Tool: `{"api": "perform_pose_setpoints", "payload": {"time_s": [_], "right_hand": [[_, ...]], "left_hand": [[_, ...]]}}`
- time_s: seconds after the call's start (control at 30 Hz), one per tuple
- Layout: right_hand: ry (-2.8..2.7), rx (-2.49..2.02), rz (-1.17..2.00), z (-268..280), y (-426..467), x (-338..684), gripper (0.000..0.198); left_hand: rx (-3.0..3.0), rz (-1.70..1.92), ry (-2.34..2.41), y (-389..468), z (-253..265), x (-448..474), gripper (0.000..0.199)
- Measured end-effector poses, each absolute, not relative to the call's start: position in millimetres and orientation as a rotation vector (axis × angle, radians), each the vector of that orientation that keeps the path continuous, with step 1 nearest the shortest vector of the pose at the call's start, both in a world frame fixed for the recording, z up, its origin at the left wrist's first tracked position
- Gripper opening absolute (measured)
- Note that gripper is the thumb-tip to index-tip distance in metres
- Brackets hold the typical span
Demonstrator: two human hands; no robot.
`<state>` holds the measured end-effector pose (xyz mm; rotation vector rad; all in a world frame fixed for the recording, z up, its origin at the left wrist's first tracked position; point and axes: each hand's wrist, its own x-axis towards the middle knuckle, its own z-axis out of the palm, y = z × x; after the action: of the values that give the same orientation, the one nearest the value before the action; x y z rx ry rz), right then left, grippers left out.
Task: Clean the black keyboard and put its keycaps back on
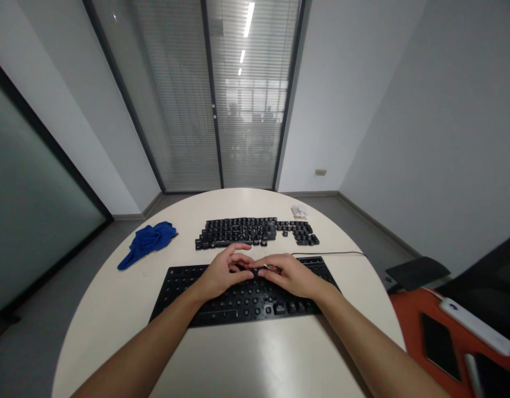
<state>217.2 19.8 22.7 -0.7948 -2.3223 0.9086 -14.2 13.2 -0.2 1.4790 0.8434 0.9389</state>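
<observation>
A black keyboard [255, 304] lies before me with most of its keycaps off, showing rows of bare key posts. Several larger keys are still on at its lower right. Over its upper middle, the fingertips of my two hands meet. My left hand [219, 275] has its thumb and fingers curled together, with one finger raised. My right hand [292, 273] is closed, thumb against fingers, and a small shiny metal piece [272, 267] shows at its fingers; I cannot tell whether it is a tool or a ring. Whatever lies between the fingertips is hidden.
Loose black keycaps [238, 229] are laid out in keyboard order beyond the keyboard. A blue cloth [151, 239] lies left, a small clear bag [299, 211] at the back right. The cable [329, 253] runs right across the round table [105, 309]. An orange seat [412, 315] holds a phone [441, 345] and a power strip [474, 326].
</observation>
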Motion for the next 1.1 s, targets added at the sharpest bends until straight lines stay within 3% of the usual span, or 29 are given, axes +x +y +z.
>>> {"api": "perform_pose_setpoints", "payload": {"time_s": [0.23,0.47,0.57,1.1], "right_hand": [[-2.359,-0.925,0.788,26,24,221,0.029],[-2.326,-1.580,0.162,29,52,238,0.028],[-2.431,-1.781,-0.012,25,59,237,0.026],[-2.415,-1.855,-0.047,19,66,216,0.026]], "left_hand": [[1.471,0.957,0.872,15,-5,-11,0.053],[1.821,0.820,1.019,9,-5,-5,0.019],[1.917,0.807,1.044,7,-1,-5,0.013],[2.194,0.781,1.057,2,5,-6,0.011]]}}
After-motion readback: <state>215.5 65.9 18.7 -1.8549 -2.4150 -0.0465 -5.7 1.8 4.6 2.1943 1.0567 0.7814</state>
